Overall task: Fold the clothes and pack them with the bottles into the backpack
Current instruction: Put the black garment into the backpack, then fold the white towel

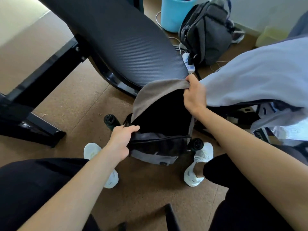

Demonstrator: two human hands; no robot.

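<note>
Left hand grips the grey fabric backpack rim. Right hand clutches its far flap, beside pale blue clothes.

Grey backpack upright on floor, top open, dark bottles flanking it

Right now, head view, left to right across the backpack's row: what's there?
Black table foot → dark bottle → grey backpack → second dark bottle

Brown floor, black chair, blue bin.
</note>
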